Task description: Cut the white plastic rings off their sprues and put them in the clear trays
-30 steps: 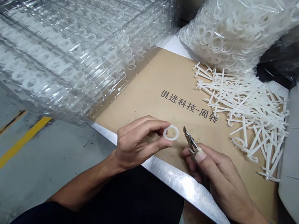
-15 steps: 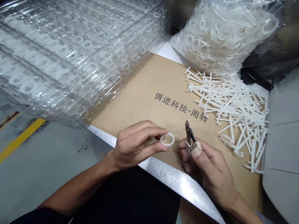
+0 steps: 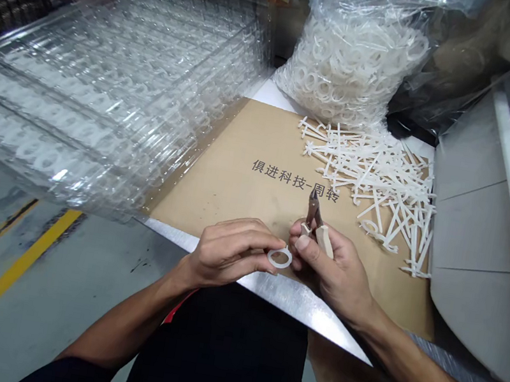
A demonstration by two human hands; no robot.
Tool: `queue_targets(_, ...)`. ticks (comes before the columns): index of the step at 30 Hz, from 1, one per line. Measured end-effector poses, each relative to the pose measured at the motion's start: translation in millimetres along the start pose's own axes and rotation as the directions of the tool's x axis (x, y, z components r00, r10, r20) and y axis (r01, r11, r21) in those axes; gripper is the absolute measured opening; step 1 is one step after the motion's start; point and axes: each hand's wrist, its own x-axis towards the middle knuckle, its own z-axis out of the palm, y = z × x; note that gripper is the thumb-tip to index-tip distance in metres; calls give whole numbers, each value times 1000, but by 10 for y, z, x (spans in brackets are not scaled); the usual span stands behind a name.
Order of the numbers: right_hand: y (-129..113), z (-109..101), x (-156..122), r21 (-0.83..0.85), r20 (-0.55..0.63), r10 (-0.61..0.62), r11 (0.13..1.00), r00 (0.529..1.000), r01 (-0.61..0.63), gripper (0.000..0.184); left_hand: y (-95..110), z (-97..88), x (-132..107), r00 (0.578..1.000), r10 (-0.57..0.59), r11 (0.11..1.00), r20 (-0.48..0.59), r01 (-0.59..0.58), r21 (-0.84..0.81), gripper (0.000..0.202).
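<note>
Gripping, left hand (image 3: 228, 254): fingers curled, thumb and fingertips pinching 1 white plastic ring (image 3: 280, 258) by its rim. Ring sits just above the metal table edge (image 3: 296, 297), at the near border of a kraft paper sheet (image 3: 234, 200), and just beside the other hand.

Clenching, right hand (image 3: 326, 260): fingers wrapped around side cutters (image 3: 319, 227) with 2 cream handles. Steel jaws point up and away from the ring, nearly closed, not touching it.

Surroundings: black Chinese lettering printed on the sheet; loose white plastic runners (image 3: 372, 184) heaped on its far right; clear plastic bag of white rings (image 3: 342, 69) behind them; stacked clear plastic trays (image 3: 96, 95) holding rows of white rings at left, overhanging the table edge; grey panel (image 3: 468, 250) at right; concrete floor (image 3: 2, 286) with 1 yellow stripe below.
</note>
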Motion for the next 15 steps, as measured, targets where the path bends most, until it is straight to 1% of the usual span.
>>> queue_targets(4, -5, -35, 9, 20, 5, 20, 1000, 1000, -20, 29, -43, 25, -28, 999, -26, 1000, -35, 26, -10, 34)
queue_targets(7, 29, -112, -33, 21, -14, 41, 999, 999, -40, 28, -34, 53, -38, 993, -85, 996, -82, 81, -45, 30)
queue_targets(9, 80, -187, -50, 54, -32, 82, 995, 996, -81, 29, 9, 27, -24, 985, -132, 990, -115, 124, -72, 27)
queue_targets(12, 160, -291, -19, 94, -47, 95, 991, 994, -90, 35, 151, -118, 11, 966, -215, 975, -146, 205, -84, 23)
queue_targets(15, 186, -332, 11, 115, -66, 138, 985, 988, -130, 38, 392, -399, 22, 953, -258, 965, -162, 247, -87, 21)
